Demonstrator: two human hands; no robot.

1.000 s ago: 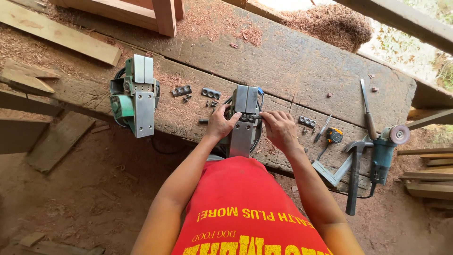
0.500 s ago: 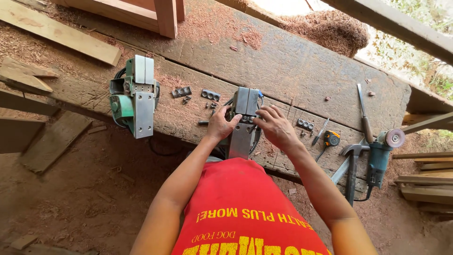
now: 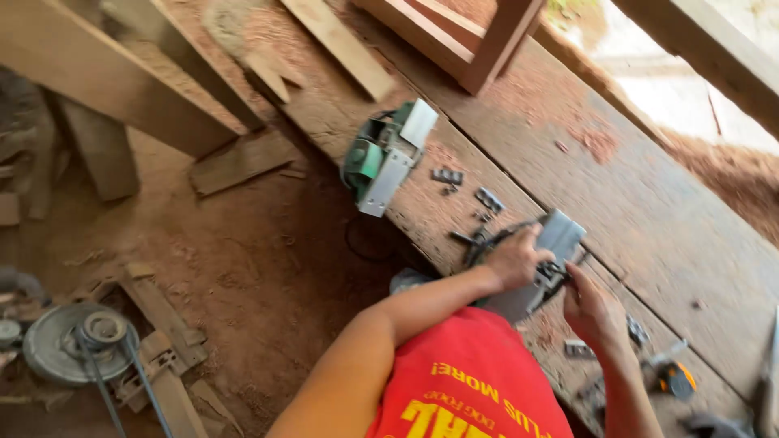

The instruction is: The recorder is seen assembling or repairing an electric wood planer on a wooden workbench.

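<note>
A grey metal power planer lies upside down at the near edge of a thick wooden plank bench. My left hand rests on its left side, fingers curled over the body. My right hand grips the planer's lower right end near its drum. Small dark metal parts lie on the plank just left of the planer.
A second green and grey planer sits on the plank's left end. An orange-tipped tool lies at lower right. A wooden frame stands at the back. A metal pulley wheel and wood scraps lie on the dirt floor.
The view has swung left and tilted, so the bench now runs diagonally. Both hands stay on the grey planer. The grinder and hammer at the right have left the view.
</note>
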